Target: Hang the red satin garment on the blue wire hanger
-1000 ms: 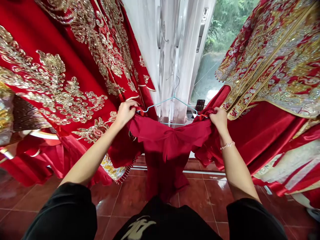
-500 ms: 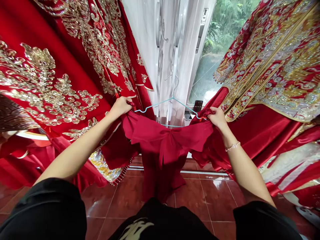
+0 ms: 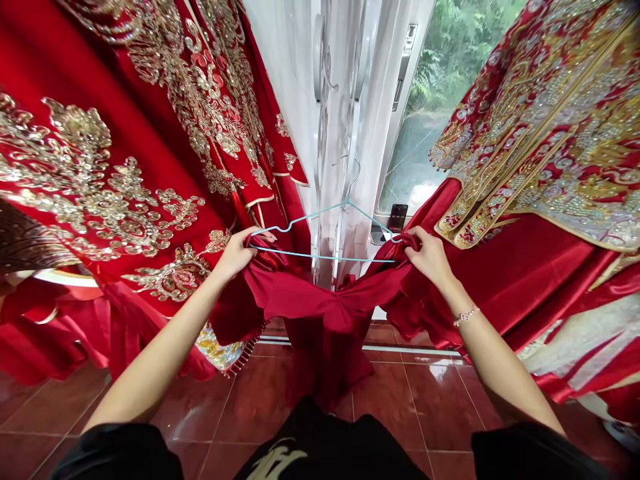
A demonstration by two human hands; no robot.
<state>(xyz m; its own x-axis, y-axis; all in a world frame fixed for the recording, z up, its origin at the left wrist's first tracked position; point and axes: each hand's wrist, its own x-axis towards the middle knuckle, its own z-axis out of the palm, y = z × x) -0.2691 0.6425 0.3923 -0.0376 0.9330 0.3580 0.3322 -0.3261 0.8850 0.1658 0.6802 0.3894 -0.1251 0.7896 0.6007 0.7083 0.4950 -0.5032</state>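
A plain dark-red dress (image 3: 327, 313) hangs down in front of me, spread between my two hands. My left hand (image 3: 237, 255) is closed on the dress's left top edge, at the left end of a light-blue wire hanger (image 3: 320, 257). At the hanger's other end, my right hand (image 3: 429, 255) pinches the dress's right top edge. The hanger's shoulders and lower bar show above the sagging neckline, and its silver hook points away from me. Folds of cloth hide the fingertips and the exact contact with the hanger ends.
Red garments with gold beadwork (image 3: 170, 200) hang close on the left. A beaded jacket (image 3: 545, 147) and red satin skirt (image 3: 505, 273) hang on the right. Ahead are a white door frame (image 3: 400, 87) and a phone (image 3: 399, 217) with a lit screen. Red tiles (image 3: 255, 400) cover the floor.
My left hand has moved left and down to the hanger's left end, and my right hand slightly inward. The neckline has dropped, baring the hanger's lower bar.
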